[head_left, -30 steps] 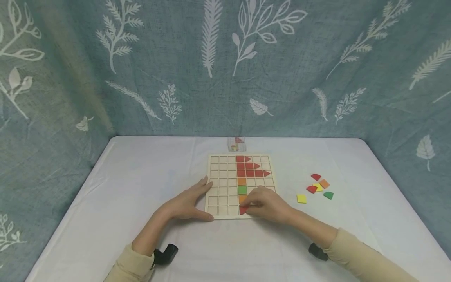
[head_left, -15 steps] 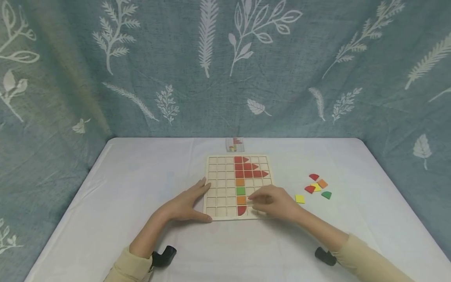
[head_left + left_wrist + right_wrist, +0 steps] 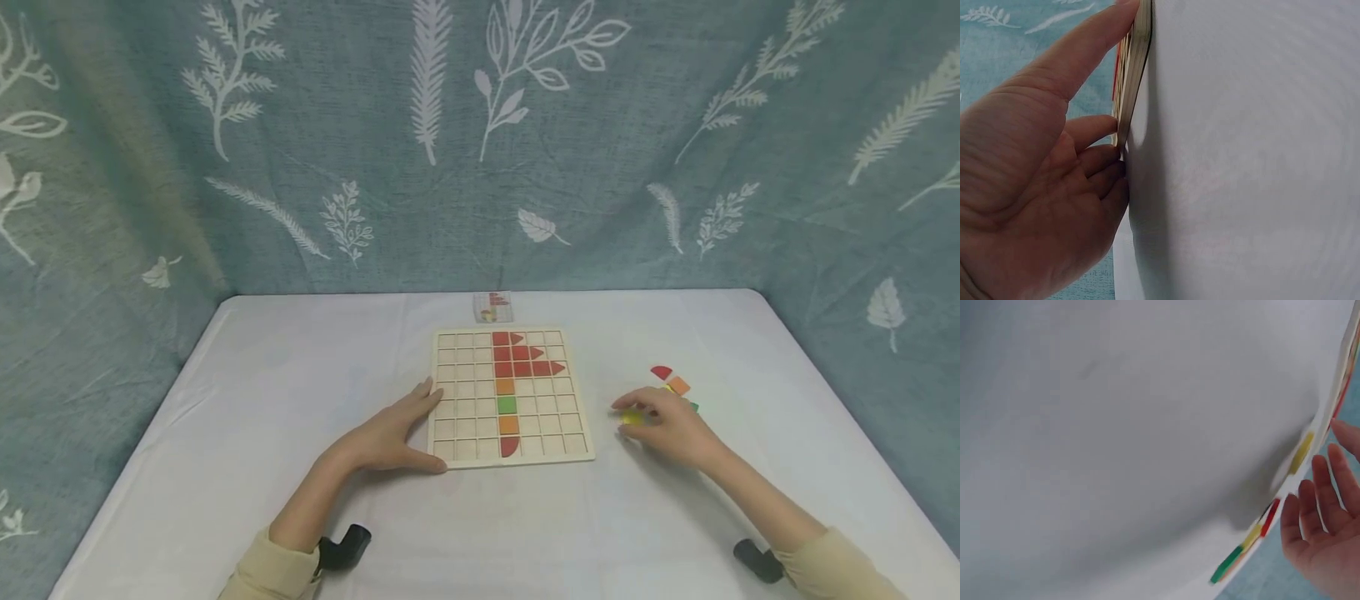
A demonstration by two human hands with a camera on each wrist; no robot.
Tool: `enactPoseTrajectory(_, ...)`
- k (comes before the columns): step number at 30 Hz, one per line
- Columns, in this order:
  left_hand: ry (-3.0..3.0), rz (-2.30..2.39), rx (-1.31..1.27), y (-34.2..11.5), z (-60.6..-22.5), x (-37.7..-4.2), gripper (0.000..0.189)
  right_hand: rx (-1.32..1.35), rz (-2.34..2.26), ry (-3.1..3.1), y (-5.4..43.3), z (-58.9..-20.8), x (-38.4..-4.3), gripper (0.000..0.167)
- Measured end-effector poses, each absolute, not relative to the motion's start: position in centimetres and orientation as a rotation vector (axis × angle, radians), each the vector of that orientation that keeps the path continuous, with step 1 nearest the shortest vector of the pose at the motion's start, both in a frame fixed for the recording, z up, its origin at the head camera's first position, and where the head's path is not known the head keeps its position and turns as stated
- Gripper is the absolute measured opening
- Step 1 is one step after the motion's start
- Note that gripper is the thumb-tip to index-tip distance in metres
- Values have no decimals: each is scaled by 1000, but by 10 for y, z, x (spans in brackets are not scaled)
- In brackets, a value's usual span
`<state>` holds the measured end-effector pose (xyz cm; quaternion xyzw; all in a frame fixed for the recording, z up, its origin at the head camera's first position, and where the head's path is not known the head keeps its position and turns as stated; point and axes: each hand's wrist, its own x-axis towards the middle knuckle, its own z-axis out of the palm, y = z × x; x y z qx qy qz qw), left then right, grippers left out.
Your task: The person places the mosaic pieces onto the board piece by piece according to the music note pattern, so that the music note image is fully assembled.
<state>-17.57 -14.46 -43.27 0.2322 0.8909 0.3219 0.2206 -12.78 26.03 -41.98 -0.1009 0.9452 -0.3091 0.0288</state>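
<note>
A wooden grid board (image 3: 551,417) lies mid-table. My left hand (image 3: 386,435) rests against its left side, thumb at the near corner and fingers at the edge; the left wrist view shows fingertips on the board's side. On the board are rows of red squares with pointed ends (image 3: 522,367). Below them runs a column with an orange square (image 3: 506,387), a green square (image 3: 507,406), another orange square and a red quarter-circle (image 3: 510,447). My right hand (image 3: 671,425) hovers over a yellow square (image 3: 1301,452), fingers and thumb apart, partly covering it in the head view.
Behind the right hand lie loose pieces: a red quarter-circle (image 3: 661,372), an orange square (image 3: 678,385) and a mostly hidden green piece (image 3: 694,407). A small pattern card (image 3: 492,307) sits beyond the board. A leaf-print curtain (image 3: 420,208) surrounds the white table (image 3: 315,350).
My right hand has let go of the red quarter-circle on the board's bottom row and moved right to the yellow square. The left hand keeps its place at the board.
</note>
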Motion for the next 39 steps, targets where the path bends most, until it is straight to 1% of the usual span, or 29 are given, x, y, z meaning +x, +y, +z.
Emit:
enactPoseTrajectory(9,2464,898,646,-145,-432,-176,109,-303,-918,2928,274,-422,-128,26)
enactPoseTrajectory(19,2464,898,645,-146,-431,-176,109,-251,-952,2906,269,-426,-137,26)
enactPoseTrajectory(27,2457,901,644,-147,-430,-177,109,-216,-1124,2802,230,-422,-149,24)
enactPoseTrajectory(34,2441,914,649,-147,-427,-176,108,-365,-1203,2696,184,-418,-161,23)
enactPoseTrajectory(39,2439,912,658,-147,-426,-176,108,-492,-1182,2636,154,-419,-167,19)
